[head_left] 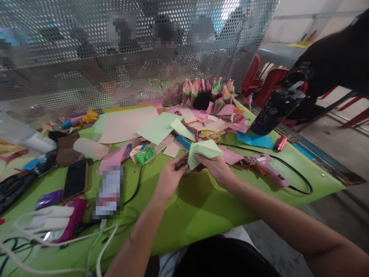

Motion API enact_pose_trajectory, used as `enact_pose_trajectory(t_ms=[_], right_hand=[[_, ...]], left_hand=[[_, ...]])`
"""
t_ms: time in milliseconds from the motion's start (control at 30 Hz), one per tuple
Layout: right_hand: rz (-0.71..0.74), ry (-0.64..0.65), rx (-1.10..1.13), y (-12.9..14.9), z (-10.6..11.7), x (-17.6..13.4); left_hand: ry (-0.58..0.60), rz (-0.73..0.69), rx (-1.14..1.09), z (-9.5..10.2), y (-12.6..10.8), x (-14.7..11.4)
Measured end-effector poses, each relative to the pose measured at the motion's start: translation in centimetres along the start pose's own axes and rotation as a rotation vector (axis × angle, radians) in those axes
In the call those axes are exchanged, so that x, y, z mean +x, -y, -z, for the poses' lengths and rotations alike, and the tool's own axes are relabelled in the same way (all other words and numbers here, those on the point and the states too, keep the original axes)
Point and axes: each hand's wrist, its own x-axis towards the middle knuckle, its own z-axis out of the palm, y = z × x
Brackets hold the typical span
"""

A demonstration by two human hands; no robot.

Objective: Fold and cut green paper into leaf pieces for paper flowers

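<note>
A folded sheet of pale green paper is held above the front of the table between both hands. My left hand pinches its left edge, the fingertips closed. From the right, my right hand grips the sheet with the thumb on top; its other fingers are hidden beneath. Just behind the paper lie a blue-handled tool, partly covered, and scissors with yellow and red handles. A pink glue gun with a lit red light rests to the right of my right hand.
Paper ice-cream cones stand at the back by a perforated metal screen. Loose paper sheets cover the table's middle. A dark tumbler stands at right. Phones and white cables lie at left. A person in black is at right.
</note>
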Motion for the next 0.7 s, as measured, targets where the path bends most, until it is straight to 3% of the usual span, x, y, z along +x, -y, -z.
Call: enact_pose_trajectory(t_ms=[400,700], right_hand=[[-0.024,0.028,-0.021,0.35,-0.18,-0.1],[-0.002,-0.031,-0.079,0.58,0.07,-0.05]], left_hand=[[-0.058,-0.039,0.045,-0.14,0.16,-0.1],[-0.136,-0.103,0.146,-0.18,-0.08,-0.05]])
